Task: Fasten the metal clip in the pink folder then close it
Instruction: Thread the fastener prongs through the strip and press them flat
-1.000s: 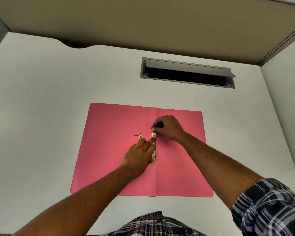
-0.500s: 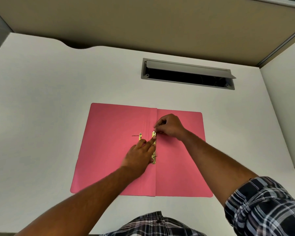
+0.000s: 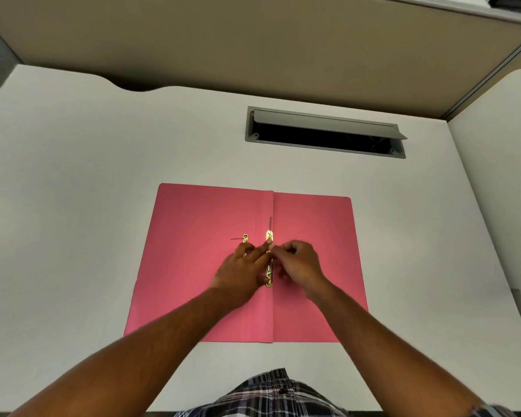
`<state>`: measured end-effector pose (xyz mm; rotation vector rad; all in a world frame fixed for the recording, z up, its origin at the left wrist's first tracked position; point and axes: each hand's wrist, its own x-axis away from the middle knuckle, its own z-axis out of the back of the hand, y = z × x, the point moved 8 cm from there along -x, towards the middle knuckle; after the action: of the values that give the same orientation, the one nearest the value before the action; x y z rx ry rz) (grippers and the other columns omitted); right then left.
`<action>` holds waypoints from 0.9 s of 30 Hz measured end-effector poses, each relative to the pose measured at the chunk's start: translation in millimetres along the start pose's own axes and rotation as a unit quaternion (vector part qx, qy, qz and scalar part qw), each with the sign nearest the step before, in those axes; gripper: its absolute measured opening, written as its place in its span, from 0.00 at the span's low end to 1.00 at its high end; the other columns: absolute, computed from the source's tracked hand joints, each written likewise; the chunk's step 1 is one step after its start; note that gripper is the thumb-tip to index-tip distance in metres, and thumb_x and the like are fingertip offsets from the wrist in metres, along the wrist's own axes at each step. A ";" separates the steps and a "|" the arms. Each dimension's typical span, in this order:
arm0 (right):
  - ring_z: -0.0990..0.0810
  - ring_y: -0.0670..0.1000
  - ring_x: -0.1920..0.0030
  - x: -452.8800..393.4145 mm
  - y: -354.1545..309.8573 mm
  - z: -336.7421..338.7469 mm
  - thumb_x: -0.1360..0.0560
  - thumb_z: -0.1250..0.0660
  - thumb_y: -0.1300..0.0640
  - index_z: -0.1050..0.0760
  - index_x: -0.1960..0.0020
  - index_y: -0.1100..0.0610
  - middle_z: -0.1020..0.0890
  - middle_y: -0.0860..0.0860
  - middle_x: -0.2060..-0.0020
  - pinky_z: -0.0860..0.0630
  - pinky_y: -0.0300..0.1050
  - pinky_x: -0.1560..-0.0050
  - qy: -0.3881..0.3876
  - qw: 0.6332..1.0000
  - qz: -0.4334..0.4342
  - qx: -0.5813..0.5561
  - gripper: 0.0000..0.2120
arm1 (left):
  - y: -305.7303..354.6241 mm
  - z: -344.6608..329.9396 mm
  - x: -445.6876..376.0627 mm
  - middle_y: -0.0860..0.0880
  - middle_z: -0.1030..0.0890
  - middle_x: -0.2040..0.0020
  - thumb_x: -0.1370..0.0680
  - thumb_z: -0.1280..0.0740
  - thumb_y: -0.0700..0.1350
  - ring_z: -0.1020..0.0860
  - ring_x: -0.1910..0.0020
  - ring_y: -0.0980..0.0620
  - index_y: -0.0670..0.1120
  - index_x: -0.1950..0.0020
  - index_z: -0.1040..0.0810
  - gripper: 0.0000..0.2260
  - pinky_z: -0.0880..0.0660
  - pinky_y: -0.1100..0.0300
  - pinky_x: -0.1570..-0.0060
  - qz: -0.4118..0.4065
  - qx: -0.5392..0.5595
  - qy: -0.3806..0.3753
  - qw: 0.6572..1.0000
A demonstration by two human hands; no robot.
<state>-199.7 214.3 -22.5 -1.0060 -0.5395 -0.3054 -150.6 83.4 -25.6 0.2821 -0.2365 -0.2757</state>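
Two hands on open pink folder (image 3: 193,266), left hand (image 3: 241,272) flat pressing metal clip (image 3: 269,266), right hand (image 3: 298,260) pinching it

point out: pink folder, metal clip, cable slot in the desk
pink folder (image 3: 193,266): head view, bare left flap.
metal clip (image 3: 269,236): head view, top end of the brass strip at the fold.
cable slot (image 3: 322,139): head view, dark opening below its raised grey lid.
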 end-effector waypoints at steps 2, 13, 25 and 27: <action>0.15 0.55 0.69 18.4 12.6 -5.1 0.26 0.24 0.45 0.19 0.56 0.62 0.13 0.58 0.65 0.18 0.52 0.65 -0.012 0.999 -0.024 -0.023 0.19 | -1.3 0.8 2.1 0.54 0.40 0.20 0.22 0.36 0.55 0.36 0.31 0.44 0.50 0.23 0.39 0.29 0.31 0.50 0.33 0.003 0.028 0.003 1.000; 0.13 0.55 0.66 53.8 45.2 -5.7 0.29 0.22 0.66 0.15 0.57 0.60 0.12 0.57 0.65 0.13 0.51 0.58 0.004 0.994 -0.068 -0.091 0.04 | 3.1 24.5 -6.5 0.49 0.29 0.26 0.22 0.33 0.47 0.30 0.37 0.44 0.47 0.34 0.23 0.16 0.37 0.55 0.34 -0.023 0.068 0.048 0.996; 0.14 0.53 0.63 66.4 47.8 -12.6 0.26 0.26 0.62 0.15 0.52 0.57 0.13 0.51 0.63 0.14 0.56 0.52 0.060 0.997 0.046 0.018 0.04 | 1.2 18.1 -7.3 0.53 0.30 0.25 0.23 0.32 0.50 0.32 0.36 0.46 0.51 0.36 0.23 0.16 0.39 0.57 0.31 -0.003 0.074 0.041 0.996; 0.14 0.52 0.60 70.3 46.7 -13.0 0.26 0.27 0.63 0.14 0.49 0.57 0.13 0.51 0.60 0.15 0.55 0.51 0.075 0.995 0.070 0.016 0.07 | 1.4 19.0 -7.9 0.53 0.29 0.26 0.23 0.31 0.50 0.31 0.37 0.46 0.50 0.38 0.22 0.15 0.39 0.57 0.33 -0.002 0.076 0.045 0.996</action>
<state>-115.3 227.0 -22.1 -0.9770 -0.3357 -0.2445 -162.7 82.4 -9.0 0.4455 -0.1683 -0.2491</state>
